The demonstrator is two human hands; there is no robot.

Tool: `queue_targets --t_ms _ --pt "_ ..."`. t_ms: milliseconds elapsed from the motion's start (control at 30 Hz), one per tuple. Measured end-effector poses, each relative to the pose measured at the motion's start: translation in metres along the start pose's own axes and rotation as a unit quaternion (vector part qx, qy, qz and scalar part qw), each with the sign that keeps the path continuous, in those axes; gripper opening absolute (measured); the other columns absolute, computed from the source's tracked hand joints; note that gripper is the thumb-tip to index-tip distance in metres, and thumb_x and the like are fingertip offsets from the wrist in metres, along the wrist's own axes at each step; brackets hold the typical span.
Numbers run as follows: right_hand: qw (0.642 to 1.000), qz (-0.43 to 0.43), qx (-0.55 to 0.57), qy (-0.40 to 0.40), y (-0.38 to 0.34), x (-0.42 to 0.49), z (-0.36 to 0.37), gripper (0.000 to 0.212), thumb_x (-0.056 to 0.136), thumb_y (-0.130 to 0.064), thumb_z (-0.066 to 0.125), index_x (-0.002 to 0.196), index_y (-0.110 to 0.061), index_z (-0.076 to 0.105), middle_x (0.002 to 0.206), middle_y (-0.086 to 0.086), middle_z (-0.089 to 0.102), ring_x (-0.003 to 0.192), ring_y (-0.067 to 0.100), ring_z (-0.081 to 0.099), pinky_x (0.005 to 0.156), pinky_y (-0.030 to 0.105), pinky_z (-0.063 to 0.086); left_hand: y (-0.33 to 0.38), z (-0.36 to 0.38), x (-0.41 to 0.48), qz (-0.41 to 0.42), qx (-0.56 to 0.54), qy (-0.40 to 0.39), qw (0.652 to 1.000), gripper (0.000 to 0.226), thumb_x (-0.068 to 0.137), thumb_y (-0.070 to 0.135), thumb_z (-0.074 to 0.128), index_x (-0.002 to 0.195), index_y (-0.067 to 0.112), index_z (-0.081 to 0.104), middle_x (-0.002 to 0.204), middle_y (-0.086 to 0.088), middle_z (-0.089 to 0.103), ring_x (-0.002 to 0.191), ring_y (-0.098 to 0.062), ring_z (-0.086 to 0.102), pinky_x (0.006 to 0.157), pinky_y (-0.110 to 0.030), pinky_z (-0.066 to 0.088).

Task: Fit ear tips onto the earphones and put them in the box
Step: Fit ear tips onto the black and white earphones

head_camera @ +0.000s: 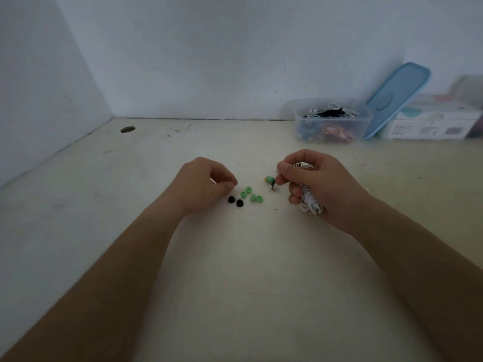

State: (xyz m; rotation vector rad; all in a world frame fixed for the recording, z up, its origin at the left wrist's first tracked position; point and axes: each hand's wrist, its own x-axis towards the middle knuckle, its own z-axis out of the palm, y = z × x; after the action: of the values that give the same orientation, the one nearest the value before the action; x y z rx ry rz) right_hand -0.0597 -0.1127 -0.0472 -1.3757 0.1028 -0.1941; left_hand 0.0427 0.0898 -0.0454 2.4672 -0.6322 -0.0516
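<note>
Right hand (317, 185) — curled round the coiled white earphones (309, 202), fingertips pinching one earbud (273, 184) that has a green tip on it | Left hand (205, 186) — fingers curled, thumb meeting forefinger; contents cannot be determined | green ear tips (251, 195) and black ear tips (235, 201) loose on table (235, 270), between the hands | clear box (332, 126) at rear right wall, blue lid (397, 97) leaning beside it

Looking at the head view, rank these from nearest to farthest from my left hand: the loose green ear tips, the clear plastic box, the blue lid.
1. Green ear tips: on the table, just right of the left hand.
2. Clear plastic box: at the back right.
3. Blue lid: leaning up beyond the box, farther right.
</note>
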Motion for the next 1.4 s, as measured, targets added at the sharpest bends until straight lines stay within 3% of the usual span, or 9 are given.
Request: queue_targets --t_ms 167,500,833,933,1067,1200,1400 --pt "1.000 0.010 -0.014 0.000 0.002 0.000 0.001 0.008 0.087 -0.005 0.069 0.085 -0.003 0.061 0.071 0.016 0.066 0.045 0.013 0.047 0.045 0.025 0.047 0.006 0.004 -0.003 0.004 -0.008 -0.030 1.000 0.003 0.081 0.034 0.076 0.083 0.032 0.076 0.076 0.018 0.072 0.069 0.011 0.061 0.060 -0.008 0.039" --pt "0.999 0.036 -0.036 -0.015 0.004 -0.001 0.001 0.007 0.087 -0.007 0.071 0.083 -0.006 0.065 0.078 0.019 0.068 0.047 0.013 0.050 0.048 0.027 0.048 0.006 0.006 -0.002 0.015 0.006 -0.024 1.000 0.007 0.090 0.024 0.068 0.091 0.027 0.074 0.083 0.014 0.069 0.072 0.005 0.058 0.061 -0.006 0.036" --pt "0.997 0.079 -0.020 -0.001 0.002 0.001 0.002 0.004 0.090 0.000 0.063 0.088 -0.001 0.065 0.074 0.016 0.069 0.046 0.014 0.050 0.047 0.026 0.049 0.008 0.008 -0.001 0.000 -0.011 -0.021 1.000 0.005 0.084 0.022 0.074 0.084 0.027 0.074 0.072 0.015 0.069 0.062 0.015 0.057 0.055 0.000 0.038" --pt "0.996 0.082 -0.023 0.005 0.002 0.001 0.003 0.003 0.091 0.001 0.062 0.089 0.000 0.065 0.072 0.015 0.069 0.046 0.014 0.050 0.047 0.026 0.049 0.008 0.006 -0.002 -0.014 -0.029 -0.025 0.999 0.004 0.086 0.023 0.072 0.085 0.026 0.073 0.074 0.014 0.070 0.069 0.006 0.061 0.056 -0.006 0.038" --pt "0.996 0.082 -0.015 0.004 0.002 0.001 0.002 0.004 0.090 0.001 0.062 0.089 0.000 0.065 0.074 0.016 0.069 0.046 0.014 0.050 0.046 0.026 0.049 0.005 -0.006 -0.004 -0.049 -0.135 -0.010 0.990 0.003 0.088 0.022 0.072 0.088 0.021 0.074 0.081 0.003 0.073 0.070 -0.008 0.065 0.060 -0.018 0.049" --pt "0.996 0.089 0.005 0.004 0.000 0.001 0.003 0.006 0.088 0.005 0.061 0.091 0.002 0.065 0.075 0.018 0.068 0.047 0.015 0.049 0.048 0.026 0.048 0.009 -0.013 -0.007 -0.062 -0.250 0.008 0.966 0.007 0.090 0.019 0.069 0.094 0.018 0.075 0.085 0.001 0.075 0.074 -0.008 0.067 0.067 -0.021 0.053" --pt "0.998 0.021 0.004 -0.057 0.001 -0.003 0.002 0.010 0.087 -0.004 0.066 0.097 -0.002 0.066 0.083 0.017 0.072 0.055 0.016 0.055 0.055 0.028 0.053 0.028 -0.006 -0.015 -0.030 -0.451 -0.084 0.888 0.013 0.092 0.008 0.064 0.099 0.012 0.073 0.089 -0.005 0.073 0.077 -0.011 0.065 0.070 -0.022 0.053"
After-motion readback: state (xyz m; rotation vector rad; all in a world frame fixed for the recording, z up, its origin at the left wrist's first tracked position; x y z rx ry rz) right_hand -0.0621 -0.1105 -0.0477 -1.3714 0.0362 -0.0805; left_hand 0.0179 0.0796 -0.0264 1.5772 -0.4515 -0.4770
